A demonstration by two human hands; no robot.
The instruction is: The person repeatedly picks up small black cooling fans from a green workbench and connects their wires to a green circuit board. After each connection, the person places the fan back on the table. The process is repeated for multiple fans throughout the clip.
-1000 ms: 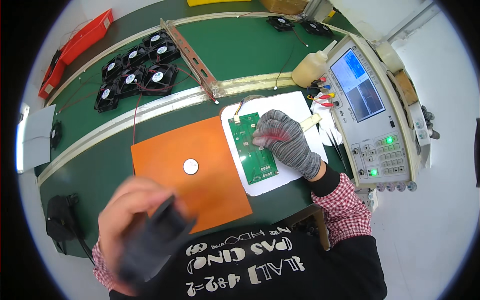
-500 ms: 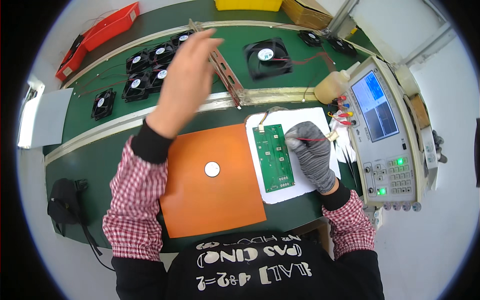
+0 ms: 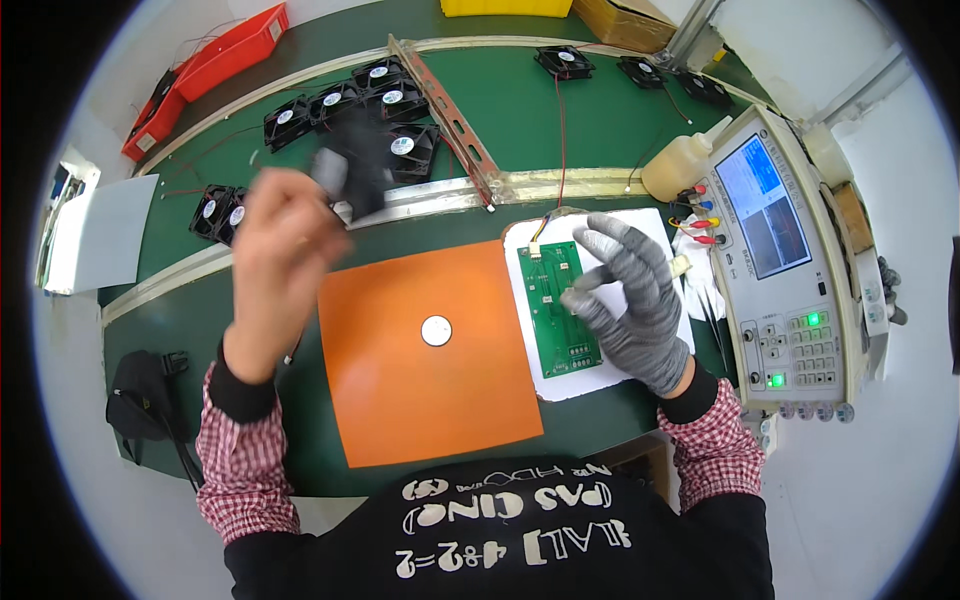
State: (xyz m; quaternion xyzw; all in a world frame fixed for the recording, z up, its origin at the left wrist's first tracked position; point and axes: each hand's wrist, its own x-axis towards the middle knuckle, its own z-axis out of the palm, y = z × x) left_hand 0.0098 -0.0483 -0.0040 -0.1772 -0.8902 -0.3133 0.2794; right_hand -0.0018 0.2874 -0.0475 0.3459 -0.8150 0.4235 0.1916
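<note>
My bare left hand [image 3: 290, 235], blurred by motion, grips a black cooling fan [image 3: 362, 168] above the left part of the bench. The fan is smeared too, tilted, with its edge at my fingers. My right hand [image 3: 635, 300] wears a grey glove and hovers open over the right side of a green circuit board [image 3: 557, 330], fingers spread and curved. The board lies on a white pad [image 3: 590, 386]; coloured wires plug into its far end. A pale connector [image 3: 680, 266] shows just beyond my right fingers.
An orange mat [image 3: 430, 400] with a white disc lies left of the board. Several black fans [image 3: 402, 145] sit behind, left of a slotted metal rail [image 3: 450, 115]; others [image 3: 565, 62] lie right of it. A lit tester [image 3: 780, 270], bottle [image 3: 678, 165] and tweezers [image 3: 714, 325] stand at right.
My left hand has drawn back toward the left and now has a fan. My right hand has opened from its pinch at the red wire. The fan right of the rail has moved farther back.
</note>
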